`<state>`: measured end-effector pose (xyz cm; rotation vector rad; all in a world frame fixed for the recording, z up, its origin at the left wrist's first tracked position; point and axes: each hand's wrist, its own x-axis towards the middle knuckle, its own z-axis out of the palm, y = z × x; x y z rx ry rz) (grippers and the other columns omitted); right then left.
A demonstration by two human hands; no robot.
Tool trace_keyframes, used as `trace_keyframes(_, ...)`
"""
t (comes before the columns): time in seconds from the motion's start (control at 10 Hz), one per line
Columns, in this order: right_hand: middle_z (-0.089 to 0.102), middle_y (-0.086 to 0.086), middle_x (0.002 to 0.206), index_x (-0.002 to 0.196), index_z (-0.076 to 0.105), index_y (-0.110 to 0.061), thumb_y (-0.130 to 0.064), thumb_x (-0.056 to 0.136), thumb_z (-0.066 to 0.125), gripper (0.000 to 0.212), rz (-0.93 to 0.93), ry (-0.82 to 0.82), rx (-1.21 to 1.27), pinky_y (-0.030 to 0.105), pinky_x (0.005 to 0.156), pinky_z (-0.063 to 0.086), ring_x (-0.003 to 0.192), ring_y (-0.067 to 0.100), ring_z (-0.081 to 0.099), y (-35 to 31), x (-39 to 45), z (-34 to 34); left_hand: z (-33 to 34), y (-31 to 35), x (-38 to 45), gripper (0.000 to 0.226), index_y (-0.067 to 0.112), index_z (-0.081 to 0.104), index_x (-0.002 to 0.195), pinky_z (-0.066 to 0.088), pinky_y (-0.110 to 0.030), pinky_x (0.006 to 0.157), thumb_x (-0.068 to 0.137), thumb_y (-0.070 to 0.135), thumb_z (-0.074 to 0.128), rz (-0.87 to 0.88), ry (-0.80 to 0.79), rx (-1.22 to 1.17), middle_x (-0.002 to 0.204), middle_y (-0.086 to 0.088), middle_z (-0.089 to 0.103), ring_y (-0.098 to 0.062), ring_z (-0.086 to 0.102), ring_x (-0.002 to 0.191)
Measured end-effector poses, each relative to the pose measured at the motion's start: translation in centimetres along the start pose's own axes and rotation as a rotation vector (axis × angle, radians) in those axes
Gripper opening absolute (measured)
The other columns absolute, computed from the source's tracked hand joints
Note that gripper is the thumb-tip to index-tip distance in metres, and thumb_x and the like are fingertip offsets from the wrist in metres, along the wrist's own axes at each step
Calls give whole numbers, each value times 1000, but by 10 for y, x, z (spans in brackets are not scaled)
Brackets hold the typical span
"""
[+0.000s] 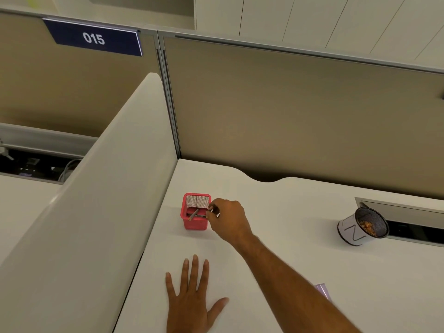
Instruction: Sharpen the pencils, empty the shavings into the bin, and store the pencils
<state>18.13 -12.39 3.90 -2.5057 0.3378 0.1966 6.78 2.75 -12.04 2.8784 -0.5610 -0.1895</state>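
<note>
Your two hands were bare: no gloves, rings or watch showed on the left hand point(189, 301) or the right hand point(228, 218). Your right forearm point(295, 282) was bare as well, with no sleeve covering it up to the frame's edge.

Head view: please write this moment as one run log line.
right hand: at red holder rim | left hand: flat on desk | pencils: inside
</note>
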Motion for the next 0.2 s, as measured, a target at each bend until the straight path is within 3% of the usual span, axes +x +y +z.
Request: trace_keyframes(0.2, 73, -1, 113, 118, 66, -18, -31, 92, 64, 29, 43, 102, 141, 29, 92, 54, 90, 12, 67, 8, -20, -15, 8, -1, 0, 105, 21, 44, 141, 12, -72, 109, 64, 92, 38, 21, 51, -34, 161, 1, -3, -22, -9, 149)
